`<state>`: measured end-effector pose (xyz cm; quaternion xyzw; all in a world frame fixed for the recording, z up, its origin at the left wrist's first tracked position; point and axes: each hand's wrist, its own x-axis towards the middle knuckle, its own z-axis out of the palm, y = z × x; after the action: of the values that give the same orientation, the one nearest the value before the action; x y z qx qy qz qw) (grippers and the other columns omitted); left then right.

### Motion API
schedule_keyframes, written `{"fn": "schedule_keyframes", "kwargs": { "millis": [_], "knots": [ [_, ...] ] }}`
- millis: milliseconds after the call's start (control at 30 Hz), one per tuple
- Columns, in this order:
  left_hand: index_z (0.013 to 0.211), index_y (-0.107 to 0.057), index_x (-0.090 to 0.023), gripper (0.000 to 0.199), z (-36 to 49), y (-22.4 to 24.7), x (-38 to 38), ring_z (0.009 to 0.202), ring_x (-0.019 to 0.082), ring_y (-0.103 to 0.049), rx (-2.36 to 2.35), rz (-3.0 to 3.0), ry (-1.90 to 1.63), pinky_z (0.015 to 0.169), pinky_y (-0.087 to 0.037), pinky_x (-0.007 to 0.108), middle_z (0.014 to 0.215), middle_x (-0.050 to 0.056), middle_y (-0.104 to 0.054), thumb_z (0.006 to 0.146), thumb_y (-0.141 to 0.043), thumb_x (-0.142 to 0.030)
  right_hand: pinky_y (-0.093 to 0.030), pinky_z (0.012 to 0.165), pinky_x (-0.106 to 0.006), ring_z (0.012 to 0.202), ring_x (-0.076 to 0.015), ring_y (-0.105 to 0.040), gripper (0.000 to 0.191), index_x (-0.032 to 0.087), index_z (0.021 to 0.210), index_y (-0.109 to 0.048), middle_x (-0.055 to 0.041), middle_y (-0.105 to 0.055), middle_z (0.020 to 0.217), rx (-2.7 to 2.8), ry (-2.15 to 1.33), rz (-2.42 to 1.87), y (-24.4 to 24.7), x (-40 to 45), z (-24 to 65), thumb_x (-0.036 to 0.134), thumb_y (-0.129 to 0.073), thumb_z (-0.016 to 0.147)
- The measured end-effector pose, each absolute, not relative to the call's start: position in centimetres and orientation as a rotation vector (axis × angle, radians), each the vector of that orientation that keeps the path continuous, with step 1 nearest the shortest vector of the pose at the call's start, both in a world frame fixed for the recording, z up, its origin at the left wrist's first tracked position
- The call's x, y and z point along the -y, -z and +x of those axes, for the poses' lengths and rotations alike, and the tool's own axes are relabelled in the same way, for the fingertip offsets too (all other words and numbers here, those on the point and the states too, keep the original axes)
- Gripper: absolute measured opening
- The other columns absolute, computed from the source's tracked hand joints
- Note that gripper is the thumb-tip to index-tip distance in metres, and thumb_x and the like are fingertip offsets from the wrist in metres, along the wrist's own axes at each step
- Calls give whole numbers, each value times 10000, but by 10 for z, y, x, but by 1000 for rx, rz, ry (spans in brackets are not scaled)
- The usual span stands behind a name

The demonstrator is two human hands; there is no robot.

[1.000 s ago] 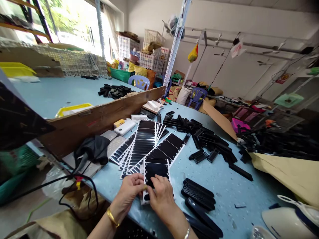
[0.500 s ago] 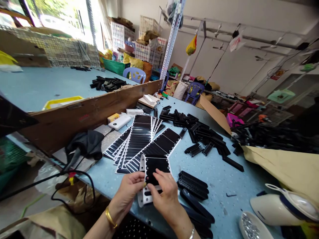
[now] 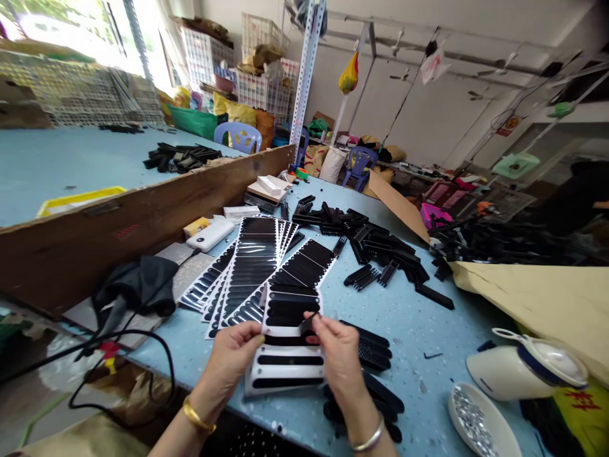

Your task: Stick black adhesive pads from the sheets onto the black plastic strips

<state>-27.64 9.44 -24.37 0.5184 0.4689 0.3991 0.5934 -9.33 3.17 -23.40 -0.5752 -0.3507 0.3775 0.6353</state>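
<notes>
The right hand (image 3: 335, 346) now pinches a dark strip (image 3: 308, 324), part-lifted from the white-backed sheet (image 3: 288, 362); the left hand (image 3: 235, 349) grips that sheet's left edge. More white backing shows than before. The sheet lies at the tabletop's (image 3: 413, 343) near edge, its rounded black strips in rows.

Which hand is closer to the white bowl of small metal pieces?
The right hand: it is at the right side of the sheet, with the bowl off to its right. The left hand pinches the sheet's left edge, farther away.
</notes>
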Motion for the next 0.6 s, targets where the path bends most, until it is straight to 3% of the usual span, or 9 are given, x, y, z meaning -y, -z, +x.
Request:
{"fn": "schedule_keyframes", "kwargs": {
  "millis": [100, 167, 267, 300, 367, 400, 500, 600],
  "knots": [
    [753, -737, -198, 182, -293, 243, -117, 675, 228, -642, -1248, 1296, -992, 650, -481, 299, 674, 22, -722, 621, -713, -321, -580, 672, -354, 822, -264, -716, 240, 148, 821, -756, -112, -758, 904, 531, -830, -1142, 204, -18, -51, 383, -758, 772],
    [822, -740, -221, 223, -297, 241, -127, 817, 271, -648, -1362, 1431, -1094, 773, -472, 335, 758, 31, -734, 611, -716, -288, -575, 706, -370, 794, -269, -725, 201, 149, 743, -722, -109, -758, 835, 492, -758, -1093, 185, 0, -25, 343, -771, 763],
    [895, -730, -231, 221, -282, 234, -115, 931, 295, -642, -1430, 1875, -1291, 875, -451, 366, 895, 51, -743, 703, -698, -336, -561, 645, -352, 700, -268, -725, 214, 152, 721, -698, -103, -747, 751, 566, -651, -1236, 168, 33, -9, 344, -716, 814],
    [881, -725, -234, 194, -271, 229, -103, 877, 272, -652, -1384, 1948, -1292, 835, -470, 344, 868, 42, -739, 742, -689, -365, -549, 612, -337, 665, -257, -717, 219, 156, 744, -699, -94, -741, 727, 640, -622, -1332, 168, 43, -12, 347, -675, 848],
    [739, -705, -243, 186, -246, 220, -72, 589, 184, -611, -1086, 1969, -1088, 595, -477, 262, 644, -10, -682, 788, -670, -418, -511, 565, -312, 604, -224, -680, 233, 173, 777, -694, -67, -712, 672, 905, -533, -1548, 175, 61, -25, 327, -581, 911],
    [605, -656, -234, 305, -233, 216, -55, 482, 154, -553, -893, 1941, -911, 496, -435, 240, 512, -24, -603, 830, -621, -438, -492, 558, -310, 593, -216, -659, 239, 184, 778, -683, -56, -689, 649, 1084, -457, -1644, 182, 68, -35, 302, -538, 928],
    [484, -576, -203, 465, -200, 210, -16, 453, 143, -513, -687, 1762, -587, 450, -390, 233, 446, -2, -541, 836, -577, -505, -459, 588, -347, 625, -229, -611, 251, 202, 754, -625, -67, -636, 677, 1561, -116, -1756, 212, 84, -64, 187, -430, 911],
    [503, -575, -188, 478, -186, 217, -2, 449, 145, -510, -695, 1450, -385, 441, -375, 235, 458, 18, -562, 748, -640, -593, -435, 564, -348, 568, -211, -566, 258, 211, 745, -573, -46, -574, 628, 1595, 63, -1743, 238, 97, -79, 113, -382, 888]
  ]
}}
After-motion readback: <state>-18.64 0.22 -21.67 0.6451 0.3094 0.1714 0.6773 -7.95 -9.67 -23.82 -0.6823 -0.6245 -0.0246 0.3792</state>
